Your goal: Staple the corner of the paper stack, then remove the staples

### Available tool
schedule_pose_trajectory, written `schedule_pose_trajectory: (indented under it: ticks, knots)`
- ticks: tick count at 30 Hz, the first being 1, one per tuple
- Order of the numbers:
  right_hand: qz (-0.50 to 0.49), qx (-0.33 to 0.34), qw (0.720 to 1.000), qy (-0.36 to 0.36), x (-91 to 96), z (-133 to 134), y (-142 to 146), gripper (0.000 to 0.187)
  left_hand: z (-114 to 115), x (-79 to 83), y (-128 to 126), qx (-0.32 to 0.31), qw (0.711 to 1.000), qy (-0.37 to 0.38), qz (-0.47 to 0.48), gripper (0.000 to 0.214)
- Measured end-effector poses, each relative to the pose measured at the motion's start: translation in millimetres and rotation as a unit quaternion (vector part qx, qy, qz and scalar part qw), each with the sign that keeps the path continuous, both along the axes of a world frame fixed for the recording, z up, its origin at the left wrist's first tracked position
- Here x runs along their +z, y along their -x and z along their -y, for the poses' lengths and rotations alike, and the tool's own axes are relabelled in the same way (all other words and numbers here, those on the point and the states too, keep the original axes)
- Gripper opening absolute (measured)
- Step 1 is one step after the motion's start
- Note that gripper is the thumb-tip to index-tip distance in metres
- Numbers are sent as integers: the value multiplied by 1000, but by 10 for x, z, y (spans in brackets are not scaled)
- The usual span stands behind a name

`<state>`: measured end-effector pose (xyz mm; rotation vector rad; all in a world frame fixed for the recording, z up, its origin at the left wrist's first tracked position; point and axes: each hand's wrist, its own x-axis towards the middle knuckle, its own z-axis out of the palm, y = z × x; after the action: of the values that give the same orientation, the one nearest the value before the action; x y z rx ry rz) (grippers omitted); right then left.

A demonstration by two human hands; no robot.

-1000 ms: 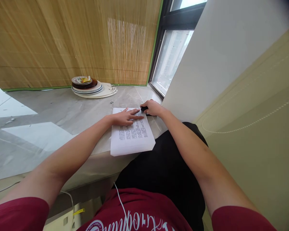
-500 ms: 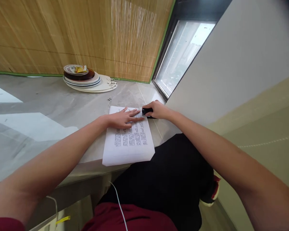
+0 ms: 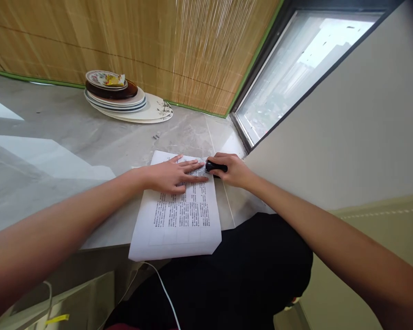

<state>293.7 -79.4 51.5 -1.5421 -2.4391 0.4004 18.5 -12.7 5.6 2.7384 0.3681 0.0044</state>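
Observation:
Printed paper sheets lie on the grey marble-look counter, their near end jutting past its front edge. My left hand rests flat on the upper part of the print, fingers spread and pointing right. At the paper's right edge, my right hand is closed around a black stapler. The stapler's front end sits over the paper margin, close to my left fingertips. My right palm and fingers hide part of its body. How many sheets there are I cannot tell.
Stacked plates with a small yellow packet on top stand at the back. Small grey bits, perhaps staples, lie on the counter. A bamboo blind, a window and a wall bound the space. A white cable hangs below.
The camera view has shifted, so the paper and hands appear lower and larger. More of the stapler's top shows between my right fingers. My left hand stays flat on the paper.

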Motion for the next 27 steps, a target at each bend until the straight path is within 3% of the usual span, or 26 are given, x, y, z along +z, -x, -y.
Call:
schedule_pose_trajectory:
  ticks: [5,12,20,27]
  knots:
    - [-9,-18,1000,-11,6,10,29,29,20,58,-5,-3,1000,14,-9,74]
    - [-10,-6,1000,-14,9,-51,46,32,-49,-19,17,16,1000,11,-21,78]
    - [28,-13,999,-18,12,-99,88,32,24,133,12,-10,999,-28,-30,73]
    - [99,-12,995,-12,44,-80,220,21,-2,142,5,-17,998,-43,-30,73]
